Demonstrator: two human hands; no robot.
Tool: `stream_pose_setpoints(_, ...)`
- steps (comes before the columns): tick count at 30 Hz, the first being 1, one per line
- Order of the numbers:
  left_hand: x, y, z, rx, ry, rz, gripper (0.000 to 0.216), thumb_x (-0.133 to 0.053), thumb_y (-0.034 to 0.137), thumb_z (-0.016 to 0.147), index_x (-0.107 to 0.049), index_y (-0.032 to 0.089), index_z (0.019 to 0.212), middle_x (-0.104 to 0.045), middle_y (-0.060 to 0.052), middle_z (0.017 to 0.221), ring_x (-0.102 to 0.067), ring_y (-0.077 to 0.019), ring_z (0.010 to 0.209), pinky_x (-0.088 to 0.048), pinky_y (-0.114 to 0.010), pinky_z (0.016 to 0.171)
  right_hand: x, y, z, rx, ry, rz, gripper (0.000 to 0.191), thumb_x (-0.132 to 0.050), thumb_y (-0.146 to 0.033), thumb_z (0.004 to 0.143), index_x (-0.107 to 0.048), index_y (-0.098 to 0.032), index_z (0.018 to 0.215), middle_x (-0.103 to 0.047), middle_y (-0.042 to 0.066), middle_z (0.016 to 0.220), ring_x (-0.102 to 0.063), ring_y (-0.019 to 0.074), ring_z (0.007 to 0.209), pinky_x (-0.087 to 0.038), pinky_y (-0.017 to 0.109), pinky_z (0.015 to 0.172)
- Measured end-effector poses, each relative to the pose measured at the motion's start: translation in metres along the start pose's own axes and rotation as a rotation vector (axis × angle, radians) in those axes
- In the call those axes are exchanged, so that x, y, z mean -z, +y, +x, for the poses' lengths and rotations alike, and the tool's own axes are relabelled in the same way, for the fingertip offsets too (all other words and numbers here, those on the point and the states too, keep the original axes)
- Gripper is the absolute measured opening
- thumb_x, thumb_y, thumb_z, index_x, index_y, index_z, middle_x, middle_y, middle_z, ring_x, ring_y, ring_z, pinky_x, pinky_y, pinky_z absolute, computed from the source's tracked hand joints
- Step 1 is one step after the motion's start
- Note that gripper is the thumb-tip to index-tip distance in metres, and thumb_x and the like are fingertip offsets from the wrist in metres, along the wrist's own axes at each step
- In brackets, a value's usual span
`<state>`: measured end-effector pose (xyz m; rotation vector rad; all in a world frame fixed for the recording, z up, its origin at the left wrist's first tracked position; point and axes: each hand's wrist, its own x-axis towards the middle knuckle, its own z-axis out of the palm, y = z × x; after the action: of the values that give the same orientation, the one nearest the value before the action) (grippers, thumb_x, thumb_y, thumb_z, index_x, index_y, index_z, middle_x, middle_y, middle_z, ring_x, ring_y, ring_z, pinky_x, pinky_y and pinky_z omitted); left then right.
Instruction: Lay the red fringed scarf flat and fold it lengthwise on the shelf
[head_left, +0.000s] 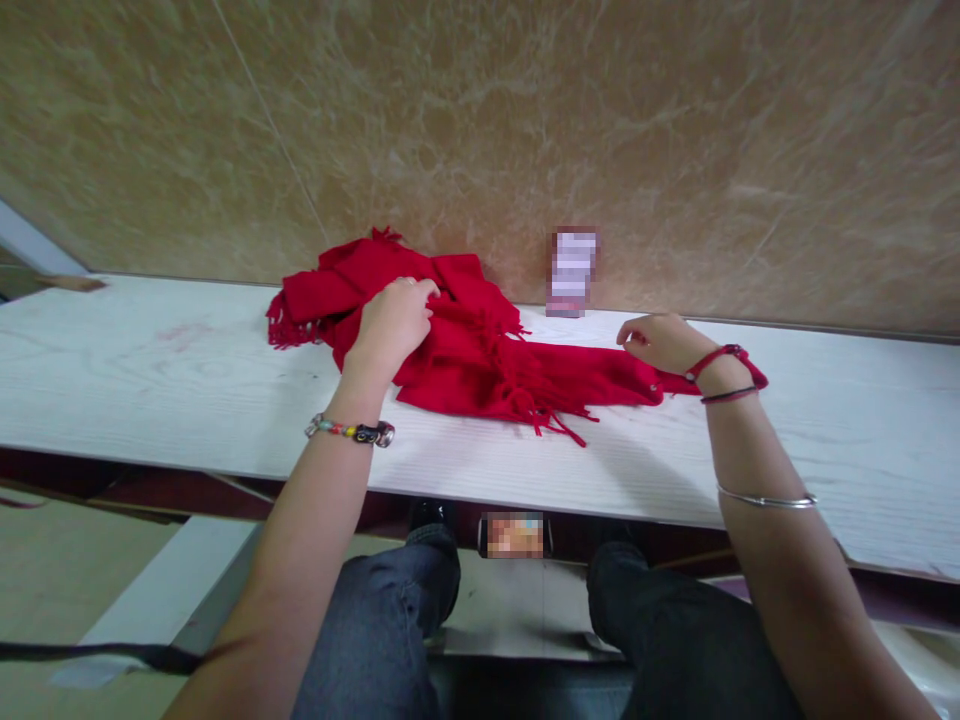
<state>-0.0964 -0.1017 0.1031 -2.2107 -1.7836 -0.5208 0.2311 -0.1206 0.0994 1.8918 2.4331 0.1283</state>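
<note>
A red scarf [457,350] with fringed edges lies bunched up on a white wood-grain board. Its left part is crumpled into a heap, while a narrower, flatter part runs to the right. My left hand [394,318] is over the heap, fingers curled in and closed on a fold of the cloth. At the flatter right part, my right hand [664,342] is by the upper edge with its fingers curled and closed. Its fingertips point left; whether any cloth is between them is hidden.
The long white board [172,390] meets a brown marbled wall [480,130]. A small blurred, upright rectangular thing [571,272] leans against the wall behind the scarf. Below the board's front edge, a phone-like object with a blurred face [514,535] shows between my knees.
</note>
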Motion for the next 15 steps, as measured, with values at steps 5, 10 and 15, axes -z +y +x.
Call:
stream_pose_setpoints(5,-0.010,0.012,0.000,-0.092,-0.121,-0.242,0.024,-0.053,0.013,0.081,-0.069,0.019,0.099,-0.071,-0.006,0.093,-0.063,-0.0205,0.088,-0.049,-0.032,0.084,-0.006,-0.031,0.003,0.268,0.097,0.234,0.037,-0.047,-0.027,0.085,-0.061,-0.012,0.116,-0.066,0.011,0.108,-0.061,0.0206,0.097,-0.045,0.031,0.088)
stream_pose_setpoints(10,-0.005,0.033,0.000,-0.197,-0.180,-0.634,0.021,-0.050,0.015,0.083,-0.067,0.017,0.094,-0.069,-0.003,0.096,-0.062,-0.0158,0.090,-0.047,-0.029,0.085,-0.021,-0.069,0.014,0.459,0.254,0.393,0.053,-0.057,-0.031,0.080,-0.050,-0.011,0.128,-0.051,0.017,0.128,-0.048,0.0248,0.118,-0.037,0.040,0.101)
stream_pose_setpoints(15,0.007,0.043,-0.001,-0.291,-0.178,-0.885,0.015,-0.050,0.015,0.082,-0.062,0.015,0.092,-0.066,-0.002,0.095,-0.060,-0.0144,0.093,-0.046,-0.029,0.086,-0.027,-0.071,0.022,0.480,0.424,0.553,0.047,-0.060,-0.032,0.078,-0.053,-0.015,0.121,-0.052,0.016,0.125,-0.047,0.0258,0.118,-0.037,0.044,0.100)
